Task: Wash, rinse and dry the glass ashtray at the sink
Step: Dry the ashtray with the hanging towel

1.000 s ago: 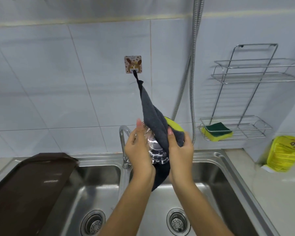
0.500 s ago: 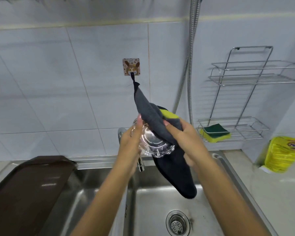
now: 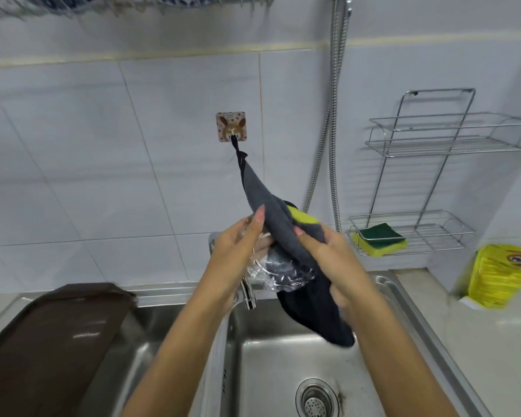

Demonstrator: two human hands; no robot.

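Observation:
The clear glass ashtray [image 3: 278, 273] is held above the right sink basin [image 3: 271, 371], tilted, partly under a dark grey towel [image 3: 262, 203] with a yellow-green patch. The towel hangs by its corner from a square sticker hook [image 3: 231, 127] on the tiled wall. My left hand [image 3: 238, 251] grips the ashtray's left side. My right hand [image 3: 328, 260] presses the towel against the ashtray's right side; the towel's lower end droops over the basin. The tap [image 3: 248, 296] shows just below my left hand.
A dark brown tray [image 3: 48, 341] covers the left basin. A wire wall rack [image 3: 418, 230] holds a green-yellow sponge [image 3: 379, 237]. A yellow packet [image 3: 500, 275] leans at the right counter corner. A metal shower hose [image 3: 333, 130] hangs down the wall.
My hands, the ashtray and the towel have risen from just above the tap and the ashtray has turned inside the towel. The view has shifted upward.

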